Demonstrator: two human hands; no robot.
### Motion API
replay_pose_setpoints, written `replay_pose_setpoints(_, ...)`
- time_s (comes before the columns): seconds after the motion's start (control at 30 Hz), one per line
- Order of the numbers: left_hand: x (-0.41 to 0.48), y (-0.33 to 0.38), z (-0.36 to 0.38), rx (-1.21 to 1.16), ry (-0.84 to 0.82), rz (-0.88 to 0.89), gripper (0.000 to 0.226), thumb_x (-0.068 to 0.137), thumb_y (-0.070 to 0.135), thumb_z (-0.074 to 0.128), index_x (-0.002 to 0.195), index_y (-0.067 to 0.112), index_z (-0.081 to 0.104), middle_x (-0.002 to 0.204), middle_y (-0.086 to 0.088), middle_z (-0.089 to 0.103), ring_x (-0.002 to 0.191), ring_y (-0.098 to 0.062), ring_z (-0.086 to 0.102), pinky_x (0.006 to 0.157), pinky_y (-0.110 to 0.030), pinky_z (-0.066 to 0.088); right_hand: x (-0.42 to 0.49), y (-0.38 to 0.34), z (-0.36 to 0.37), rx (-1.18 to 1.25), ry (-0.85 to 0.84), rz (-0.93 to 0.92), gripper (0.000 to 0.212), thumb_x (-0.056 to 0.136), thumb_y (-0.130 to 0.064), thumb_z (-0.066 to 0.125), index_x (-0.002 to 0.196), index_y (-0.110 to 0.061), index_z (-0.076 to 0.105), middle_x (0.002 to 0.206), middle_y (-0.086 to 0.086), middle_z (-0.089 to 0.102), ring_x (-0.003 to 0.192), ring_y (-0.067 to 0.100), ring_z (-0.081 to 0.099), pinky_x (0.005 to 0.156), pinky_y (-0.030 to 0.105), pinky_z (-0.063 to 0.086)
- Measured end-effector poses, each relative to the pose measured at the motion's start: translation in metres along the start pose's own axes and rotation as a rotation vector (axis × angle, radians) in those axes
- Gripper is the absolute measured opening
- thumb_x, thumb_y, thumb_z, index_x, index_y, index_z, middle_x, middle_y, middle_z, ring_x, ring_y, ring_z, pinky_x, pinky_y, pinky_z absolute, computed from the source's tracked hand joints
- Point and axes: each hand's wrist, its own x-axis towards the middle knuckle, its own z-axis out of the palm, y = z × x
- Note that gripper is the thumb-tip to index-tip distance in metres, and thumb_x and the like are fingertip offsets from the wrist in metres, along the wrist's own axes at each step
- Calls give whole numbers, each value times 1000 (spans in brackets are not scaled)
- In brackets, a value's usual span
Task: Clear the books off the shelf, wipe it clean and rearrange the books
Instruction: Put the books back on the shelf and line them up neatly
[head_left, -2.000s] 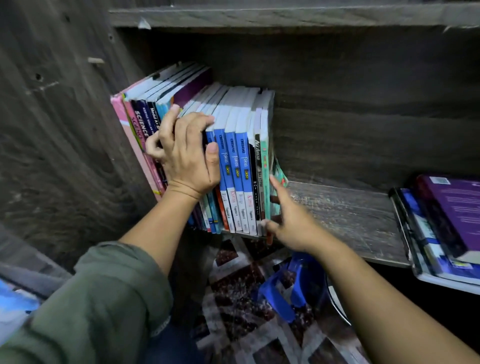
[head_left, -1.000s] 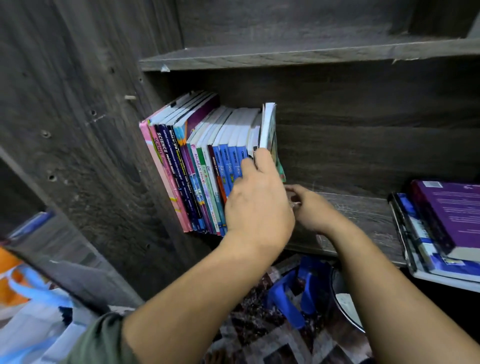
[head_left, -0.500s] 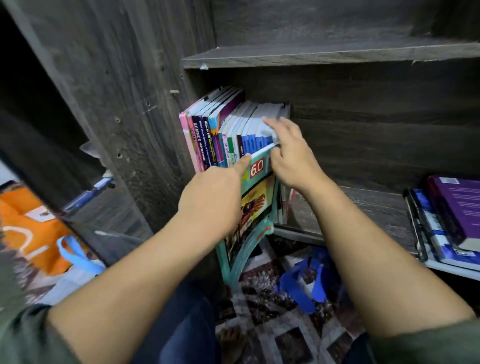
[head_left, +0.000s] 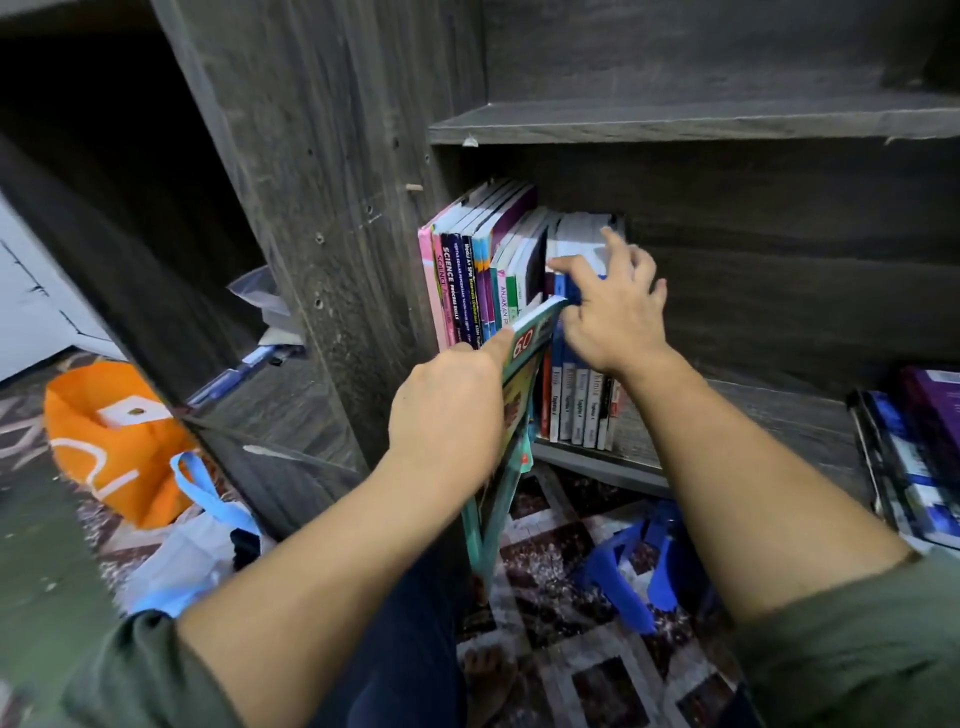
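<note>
A row of upright books (head_left: 475, 270) stands at the left end of a dark wooden shelf (head_left: 769, 415). My left hand (head_left: 447, 410) grips thin teal workbooks (head_left: 511, 415), one marked "6.0", pulled out in front of the shelf and hanging below its edge. My right hand (head_left: 610, 306) reaches into the row and curls its fingers over the tops of several blue-spined books (head_left: 576, 395), with a gap opened to their left.
A stack of flat books (head_left: 919, 452) lies at the shelf's right end. Another shelf board (head_left: 675, 122) runs above. An orange bag (head_left: 111, 441) and a white bag with blue handles (head_left: 192, 540) sit on the floor at left. A blue bag (head_left: 631, 577) lies on the patterned floor below.
My left hand has drawn the teal workbooks out of the row and holds them below the shelf. My right hand has moved up onto the tops of the blue books. The view swung left.
</note>
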Motion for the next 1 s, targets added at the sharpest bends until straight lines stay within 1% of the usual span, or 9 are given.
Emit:
replay_pose_setpoints(0.07, 1, -3, -2, -14, 9, -2, 63, 92, 12, 51, 147, 37, 32, 96, -1, 58, 86, -32, 63, 67, -39, 47, -2, 9, 2, 61, 74, 41, 43, 84, -27, 51, 126, -37, 50, 156, 9, 18, 137, 38, 16, 108, 66, 20)
replay_pose_setpoints(0.13, 2, -5, -4, -30, 17, 11, 62, 91, 12, 52, 145, 37, 34, 99, -2, 62, 86, -32, 63, 70, -40, 50, -1, 16, 3, 97, 153, 109, 29, 90, -40, 51, 117, -35, 57, 153, 8, 24, 136, 37, 19, 108, 66, 19)
replay_pose_setpoints(0.23, 3, -2, -9, -44, 29, 36, 61, 90, 13, 54, 144, 36, 37, 102, -3, 64, 88, -32, 64, 72, -39, 51, 4, 18, 7, 65, 209, 191, 34, 82, -59, 60, 107, -35, 59, 149, 8, 29, 134, 38, 23, 108, 65, 19)
replay_pose_setpoints(0.33, 7, 3, -16, -35, 33, 30, 57, 90, 13, 56, 141, 35, 42, 105, -7, 66, 90, -34, 65, 74, -40, 53, 6, 14, 11, 32, 237, 215, 42, 74, -51, 72, 108, -32, 58, 149, 9, 30, 131, 38, 25, 103, 58, 34)
replay_pose_setpoints(0.43, 19, 8, -23, -38, 39, -5, 52, 89, 12, 58, 136, 32, 48, 107, -10, 66, 93, -36, 65, 76, -40, 54, 7, 16, 11, 71, 255, 239, 44, 71, -46, 73, 110, -30, 58, 149, 8, 29, 130, 36, 25, 92, 50, 46)
replay_pose_setpoints(0.57, 43, 16, -28, 5, 113, 28, 50, 86, 7, 58, 131, 27, 53, 103, -10, 66, 91, -36, 64, 73, -39, 52, 6, 31, 7, 107, 253, 237, 46, 70, -44, 75, 111, -29, 59, 148, 7, 29, 130, 35, 24, 91, 48, 48)
replay_pose_setpoints(0.77, 89, 27, -9, -29, 201, 20, 51, 87, 7, 52, 135, 25, 50, 103, -14, 64, 95, -39, 63, 73, -42, 50, 3, 30, 8, 106, 273, 205, 44, 72, -45, 74, 109, -28, 58, 144, 6, 34, 127, 35, 25, 91, 47, 47)
replay_pose_setpoints(0.9, 107, 33, 26, -113, 203, -18, 44, 88, 10, 52, 132, 16, 52, 104, -19, 64, 98, -42, 61, 79, -45, 51, -2, 28, 7, 77, 253, 172, 46, 75, -47, 73, 114, -29, 57, 143, 9, 35, 128, 37, 24, 87, 49, 50)
replay_pose_setpoints(1.0, 112, 33, 56, -148, 224, -30, 44, 87, 11, 54, 131, 13, 52, 116, -17, 58, 101, -41, 60, 84, -46, 49, -9, 31, 3, 78, 145, 77, 47, 83, -42, 68, 127, -30, 53, 152, 13, 23, 134, 43, 17, 98, 51, 42)
